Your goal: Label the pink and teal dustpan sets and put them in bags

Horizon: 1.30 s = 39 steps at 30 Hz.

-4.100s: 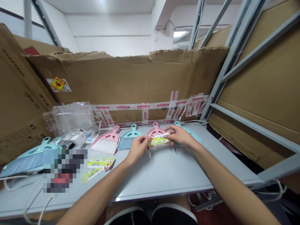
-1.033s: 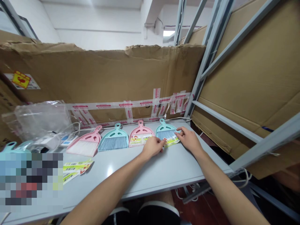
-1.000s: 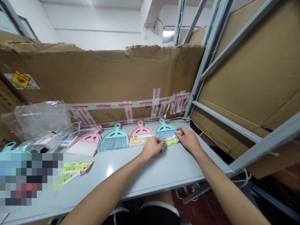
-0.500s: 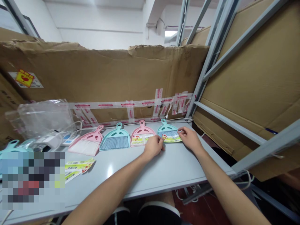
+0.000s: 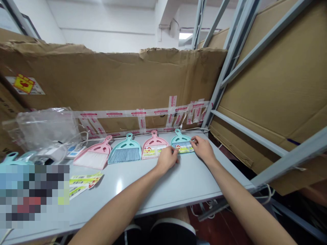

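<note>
A teal dustpan (image 5: 180,135) with a blue-bristled brush lies at the right end of a row on the table. Across its bristles lies a yellow-green printed paper label (image 5: 185,148). My right hand (image 5: 203,147) pinches the label's right end at the dustpan's edge. My left hand (image 5: 167,158) is closed at the label's left end, its fingertips partly hidden. Beside that hand lies a pink dustpan (image 5: 154,139) with a similar label (image 5: 150,150) across its white bristles. Further left are a teal dustpan (image 5: 125,153) and another pink dustpan (image 5: 93,156), both without labels.
Loose labels (image 5: 85,180) lie on the grey table (image 5: 153,194) at left, next to a blurred-out patch. Clear plastic bags (image 5: 48,126), a power strip (image 5: 75,152) and more teal dustpans (image 5: 11,157) are behind them. Taped cardboard (image 5: 122,85) and a metal frame (image 5: 251,139) border the table.
The label on the right-hand teal dustpan has moved slightly up over the bristles, baring the pan's front edge. My right hand has shifted slightly left and away from me; my left hand stays put.
</note>
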Each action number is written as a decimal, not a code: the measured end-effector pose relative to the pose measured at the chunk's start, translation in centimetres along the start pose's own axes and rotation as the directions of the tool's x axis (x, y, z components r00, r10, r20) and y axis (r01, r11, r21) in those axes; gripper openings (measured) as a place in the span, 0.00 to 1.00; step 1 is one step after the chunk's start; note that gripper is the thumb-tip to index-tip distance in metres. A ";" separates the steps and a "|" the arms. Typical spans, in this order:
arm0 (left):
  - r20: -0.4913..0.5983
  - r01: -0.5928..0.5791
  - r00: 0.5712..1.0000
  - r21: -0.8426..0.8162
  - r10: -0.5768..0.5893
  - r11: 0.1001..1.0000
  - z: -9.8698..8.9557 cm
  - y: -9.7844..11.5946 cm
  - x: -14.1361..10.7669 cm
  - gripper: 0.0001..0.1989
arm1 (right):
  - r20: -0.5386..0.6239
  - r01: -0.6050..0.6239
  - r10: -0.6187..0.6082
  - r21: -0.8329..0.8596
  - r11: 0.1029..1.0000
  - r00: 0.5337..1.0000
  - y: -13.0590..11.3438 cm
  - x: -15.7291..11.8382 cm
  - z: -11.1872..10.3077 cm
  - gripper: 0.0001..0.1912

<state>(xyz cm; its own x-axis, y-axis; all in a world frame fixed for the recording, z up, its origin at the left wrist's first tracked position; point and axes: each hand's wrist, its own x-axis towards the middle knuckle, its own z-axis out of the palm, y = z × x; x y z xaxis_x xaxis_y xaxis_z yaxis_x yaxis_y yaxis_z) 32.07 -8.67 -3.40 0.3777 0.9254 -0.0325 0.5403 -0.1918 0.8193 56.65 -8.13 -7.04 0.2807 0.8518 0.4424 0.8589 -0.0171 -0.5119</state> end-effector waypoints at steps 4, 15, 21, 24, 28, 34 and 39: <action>-0.078 -0.191 0.975 0.193 0.209 0.963 0.0 0.0 -1.6 0.17 | 0.006 -0.033 0.033 0.001 0.999 0.999 -0.3 -0.1 0.0 0.08; 0.166 -0.452 0.872 0.632 0.460 0.630 1.4 -0.9 -2.7 0.32 | -0.003 0.045 -0.045 0.122 0.992 0.999 1.2 0.1 -0.5 0.18; 0.149 -0.414 0.894 0.631 0.422 0.656 1.3 -1.0 -2.6 0.35 | 0.055 0.000 -0.010 0.174 0.985 0.998 1.9 0.1 -0.5 0.16; 0.160 -0.405 0.902 0.636 0.401 0.658 1.5 -1.0 -2.4 0.37 | 0.051 -0.009 0.000 0.176 0.984 0.999 1.6 0.2 -0.3 0.15; 0.165 -0.403 0.905 0.633 0.393 0.661 1.7 -1.0 -2.1 0.38 | 0.015 0.017 -0.020 0.160 0.987 1.000 1.4 0.2 0.0 0.13; 0.135 -0.401 0.899 0.637 0.417 0.659 1.6 -1.0 -1.3 0.37 | -0.012 0.005 -0.003 0.143 0.990 1.000 1.2 0.2 0.1 0.11; 0.124 -0.408 0.888 0.656 0.442 0.635 1.5 -0.6 -0.9 0.34 | -0.019 -0.034 0.037 0.147 0.989 0.999 1.0 0.1 0.1 0.10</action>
<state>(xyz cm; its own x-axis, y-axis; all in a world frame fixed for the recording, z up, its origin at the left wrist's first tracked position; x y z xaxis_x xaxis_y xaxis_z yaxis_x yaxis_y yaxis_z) 32.54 -9.85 -4.78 0.6679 0.6966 0.2621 0.6825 -0.7137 0.1576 57.49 -7.97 -7.59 0.3203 0.8403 0.4373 0.7766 0.0315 -0.6292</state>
